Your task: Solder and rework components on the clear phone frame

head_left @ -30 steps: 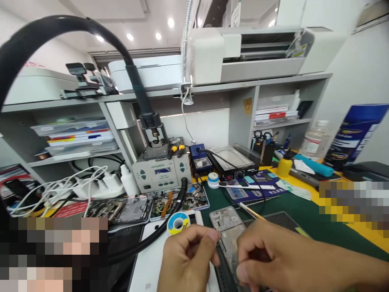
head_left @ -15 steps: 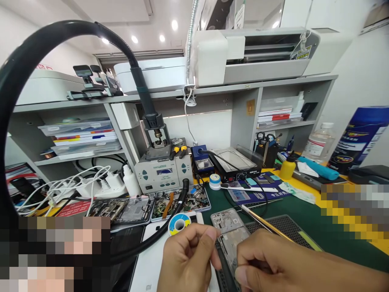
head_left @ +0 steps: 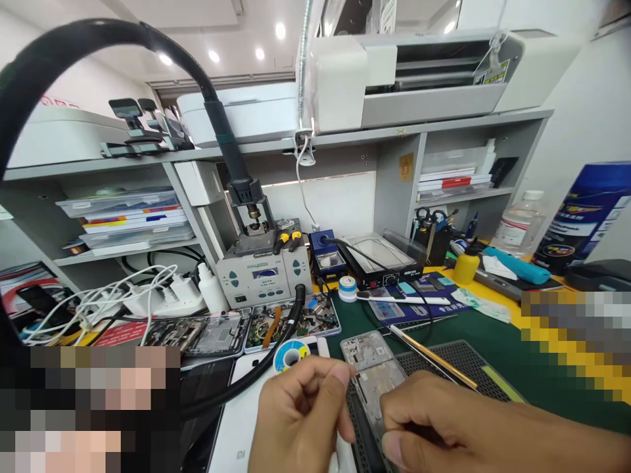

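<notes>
Between the hands (head_left: 303,417), phone frame (head_left: 377,381)

Repair wkshp, phone frame (head_left: 367,351), solder spool (head_left: 284,349), misc. PCBs (head_left: 320,319)

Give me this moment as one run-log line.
left hand: pinched, contents unclear | right hand: curled over phone frame, contact unclear | solder spool: beyond left hand

Left of the station (head_left: 269,279) are a white bottle (head_left: 211,292) and plugs (head_left: 185,289), while right of it stand a blue box (head_left: 323,243), yellow bottle (head_left: 465,267), clear bottle (head_left: 517,228) and can (head_left: 582,220).
</notes>
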A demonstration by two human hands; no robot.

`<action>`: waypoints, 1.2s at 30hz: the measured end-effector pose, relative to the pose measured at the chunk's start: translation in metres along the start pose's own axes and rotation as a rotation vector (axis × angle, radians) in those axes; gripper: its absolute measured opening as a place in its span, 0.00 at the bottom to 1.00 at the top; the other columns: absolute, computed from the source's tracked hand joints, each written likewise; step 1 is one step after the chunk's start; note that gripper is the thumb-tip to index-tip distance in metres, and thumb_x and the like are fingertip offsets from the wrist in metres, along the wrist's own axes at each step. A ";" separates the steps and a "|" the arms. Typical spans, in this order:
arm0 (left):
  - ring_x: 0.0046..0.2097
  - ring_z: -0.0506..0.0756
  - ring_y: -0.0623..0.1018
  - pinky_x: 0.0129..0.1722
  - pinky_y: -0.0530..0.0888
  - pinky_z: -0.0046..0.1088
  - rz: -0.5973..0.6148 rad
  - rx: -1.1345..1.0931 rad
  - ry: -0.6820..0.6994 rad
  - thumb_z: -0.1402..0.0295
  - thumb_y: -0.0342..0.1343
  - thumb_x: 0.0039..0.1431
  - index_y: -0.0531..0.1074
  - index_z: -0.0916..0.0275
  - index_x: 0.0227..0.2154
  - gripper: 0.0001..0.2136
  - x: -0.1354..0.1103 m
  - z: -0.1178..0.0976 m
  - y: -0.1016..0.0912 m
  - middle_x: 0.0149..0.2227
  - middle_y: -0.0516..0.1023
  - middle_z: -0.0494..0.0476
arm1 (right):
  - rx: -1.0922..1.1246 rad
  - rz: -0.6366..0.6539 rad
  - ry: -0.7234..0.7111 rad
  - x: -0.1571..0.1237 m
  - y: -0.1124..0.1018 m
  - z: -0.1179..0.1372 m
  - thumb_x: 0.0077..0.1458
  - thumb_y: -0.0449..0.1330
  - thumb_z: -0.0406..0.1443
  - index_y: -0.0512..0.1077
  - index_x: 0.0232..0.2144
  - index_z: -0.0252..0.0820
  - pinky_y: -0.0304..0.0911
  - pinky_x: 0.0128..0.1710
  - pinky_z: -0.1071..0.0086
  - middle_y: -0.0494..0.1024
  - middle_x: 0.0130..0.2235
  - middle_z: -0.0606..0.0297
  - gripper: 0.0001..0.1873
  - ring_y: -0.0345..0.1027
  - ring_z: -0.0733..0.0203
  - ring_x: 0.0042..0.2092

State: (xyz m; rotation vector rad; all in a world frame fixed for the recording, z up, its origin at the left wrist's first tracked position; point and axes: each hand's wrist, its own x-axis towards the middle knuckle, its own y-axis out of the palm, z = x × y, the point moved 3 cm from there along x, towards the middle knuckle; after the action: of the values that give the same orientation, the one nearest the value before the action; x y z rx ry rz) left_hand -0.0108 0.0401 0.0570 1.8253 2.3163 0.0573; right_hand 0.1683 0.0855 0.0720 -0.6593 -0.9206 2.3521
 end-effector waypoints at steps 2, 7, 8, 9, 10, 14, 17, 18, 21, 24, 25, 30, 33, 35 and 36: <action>0.16 0.42 0.56 0.16 0.48 0.18 0.017 -0.020 -0.068 0.54 0.72 0.53 0.84 0.65 0.29 0.17 0.000 -0.005 -0.004 0.15 0.71 0.50 | 0.026 0.038 -0.048 0.002 -0.002 0.002 0.68 0.54 0.42 0.68 0.30 0.45 0.57 0.29 0.70 0.71 0.30 0.67 0.14 0.65 0.60 0.32; 0.13 0.39 0.54 0.16 0.47 0.16 0.034 0.025 -0.158 0.56 0.71 0.50 0.84 0.66 0.29 0.15 0.001 -0.016 -0.013 0.13 0.70 0.49 | 0.053 0.084 -0.148 0.006 -0.003 0.003 0.68 0.54 0.40 0.63 0.27 0.45 0.54 0.26 0.72 0.66 0.27 0.71 0.15 0.61 0.64 0.29; 0.13 0.39 0.54 0.16 0.47 0.16 0.025 0.043 -0.159 0.56 0.71 0.50 0.84 0.66 0.29 0.16 0.000 -0.017 -0.014 0.13 0.70 0.49 | 0.058 0.090 -0.152 0.006 -0.002 0.003 0.68 0.55 0.39 0.63 0.27 0.45 0.54 0.25 0.72 0.66 0.26 0.72 0.15 0.61 0.64 0.28; 0.13 0.39 0.55 0.16 0.47 0.16 0.016 0.057 -0.159 0.55 0.70 0.50 0.85 0.66 0.29 0.16 0.000 -0.018 -0.015 0.13 0.69 0.49 | 0.062 0.096 -0.151 0.006 -0.002 0.003 0.67 0.55 0.39 0.63 0.27 0.44 0.54 0.25 0.73 0.66 0.26 0.72 0.14 0.61 0.65 0.28; 0.13 0.39 0.54 0.16 0.47 0.16 0.008 0.068 -0.159 0.55 0.70 0.50 0.85 0.66 0.30 0.16 0.000 -0.018 -0.015 0.13 0.69 0.49 | 0.065 0.103 -0.150 0.006 -0.002 0.003 0.67 0.55 0.38 0.63 0.27 0.45 0.54 0.24 0.73 0.66 0.25 0.73 0.14 0.61 0.65 0.28; 0.14 0.39 0.52 0.16 0.48 0.17 -0.015 0.060 -0.169 0.55 0.70 0.50 0.85 0.67 0.29 0.16 -0.001 -0.018 -0.015 0.12 0.66 0.47 | 0.079 0.131 -0.138 0.007 -0.004 0.004 0.64 0.57 0.36 0.62 0.26 0.45 0.53 0.22 0.74 0.64 0.23 0.75 0.14 0.58 0.67 0.25; 0.14 0.39 0.51 0.16 0.48 0.18 -0.018 0.036 -0.175 0.56 0.71 0.49 0.85 0.66 0.28 0.16 0.000 -0.017 -0.016 0.11 0.64 0.46 | 0.071 0.145 -0.148 0.006 -0.004 0.004 0.63 0.57 0.35 0.61 0.25 0.45 0.54 0.24 0.74 0.64 0.23 0.75 0.14 0.58 0.67 0.26; 0.14 0.39 0.50 0.16 0.48 0.18 -0.020 0.030 -0.178 0.56 0.71 0.49 0.85 0.66 0.28 0.15 0.000 -0.016 -0.017 0.11 0.64 0.46 | 0.071 0.146 -0.154 0.005 -0.003 0.004 0.63 0.57 0.34 0.61 0.25 0.45 0.55 0.25 0.74 0.65 0.24 0.75 0.14 0.59 0.67 0.27; 0.15 0.40 0.49 0.16 0.48 0.18 -0.029 0.015 -0.179 0.56 0.71 0.50 0.85 0.65 0.28 0.15 0.002 -0.015 -0.018 0.11 0.64 0.45 | 0.080 0.158 -0.182 0.005 -0.001 0.003 0.62 0.57 0.33 0.62 0.24 0.44 0.57 0.28 0.74 0.68 0.25 0.74 0.14 0.62 0.66 0.28; 0.15 0.41 0.50 0.16 0.47 0.18 -0.034 0.004 -0.175 0.56 0.72 0.51 0.83 0.64 0.26 0.14 0.003 -0.013 -0.020 0.11 0.63 0.45 | 0.078 0.157 -0.232 0.006 0.001 0.004 0.60 0.57 0.33 0.62 0.24 0.44 0.56 0.27 0.74 0.68 0.24 0.74 0.13 0.63 0.66 0.28; 0.15 0.41 0.51 0.16 0.46 0.18 -0.031 0.002 -0.177 0.56 0.72 0.52 0.82 0.64 0.24 0.14 0.004 -0.012 -0.021 0.11 0.63 0.44 | 0.083 0.158 -0.250 0.007 0.001 0.004 0.60 0.57 0.33 0.61 0.24 0.44 0.56 0.27 0.74 0.67 0.24 0.75 0.13 0.62 0.67 0.27; 0.14 0.41 0.51 0.17 0.45 0.21 0.010 0.001 -0.200 0.56 0.70 0.54 0.69 0.64 0.14 0.23 0.009 -0.007 -0.026 0.11 0.60 0.44 | 0.060 0.131 -0.273 0.008 0.001 0.004 0.59 0.58 0.32 0.58 0.23 0.45 0.52 0.25 0.73 0.60 0.22 0.77 0.16 0.53 0.68 0.24; 0.15 0.42 0.49 0.17 0.45 0.22 0.029 0.096 -0.222 0.52 0.68 0.54 0.66 0.61 0.14 0.25 0.009 -0.008 -0.026 0.11 0.60 0.44 | 0.044 0.123 -0.245 0.006 0.003 0.003 0.60 0.59 0.33 0.58 0.23 0.45 0.52 0.25 0.73 0.60 0.22 0.76 0.17 0.55 0.67 0.25; 0.16 0.43 0.50 0.18 0.45 0.23 -0.006 0.262 -0.165 0.50 0.67 0.53 0.67 0.61 0.15 0.23 0.007 -0.013 -0.027 0.12 0.61 0.44 | 0.049 0.103 -0.218 0.004 0.006 0.001 0.60 0.60 0.34 0.59 0.23 0.45 0.52 0.25 0.74 0.62 0.23 0.74 0.16 0.58 0.65 0.28; 0.17 0.44 0.53 0.18 0.48 0.23 -0.051 0.368 -0.086 0.50 0.66 0.54 0.70 0.61 0.17 0.22 0.006 -0.017 -0.029 0.13 0.62 0.45 | 0.057 0.084 -0.207 0.003 0.007 0.000 0.60 0.61 0.36 0.60 0.23 0.45 0.52 0.25 0.74 0.63 0.24 0.73 0.16 0.60 0.64 0.29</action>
State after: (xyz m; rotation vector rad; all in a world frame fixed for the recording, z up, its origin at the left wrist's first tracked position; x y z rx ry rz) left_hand -0.0435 0.0404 0.0689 1.8775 2.4345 -0.4756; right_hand 0.1635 0.0828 0.0660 -0.4454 -0.9257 2.5477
